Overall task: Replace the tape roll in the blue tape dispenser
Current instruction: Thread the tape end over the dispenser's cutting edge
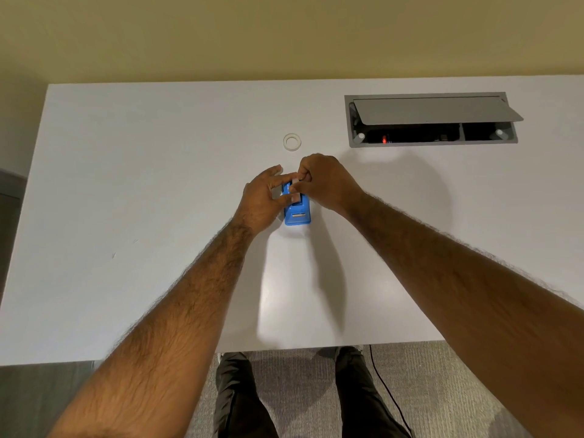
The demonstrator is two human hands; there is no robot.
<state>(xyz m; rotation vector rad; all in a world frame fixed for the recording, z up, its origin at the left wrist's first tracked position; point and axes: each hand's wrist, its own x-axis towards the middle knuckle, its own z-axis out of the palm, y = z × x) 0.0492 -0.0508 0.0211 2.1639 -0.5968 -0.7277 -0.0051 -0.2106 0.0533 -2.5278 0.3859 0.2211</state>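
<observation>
The blue tape dispenser (297, 213) stands on the white table (158, 184) near its middle, its cutter end pointing toward me. My left hand (260, 202) grips its left side, thumb and fingers wrapped over the top. From the right, my right hand (325, 181) pinches at the top of the dispenser with fingertips closed; what lies between them is hidden. A clear tape roll (292, 142) lies flat on the table just beyond both hands, apart from them.
A grey cable box (431, 120) is set into the table at the back right, lid propped open, a red light inside. The table's near edge runs above my legs, and a black cable hangs down over the carpet.
</observation>
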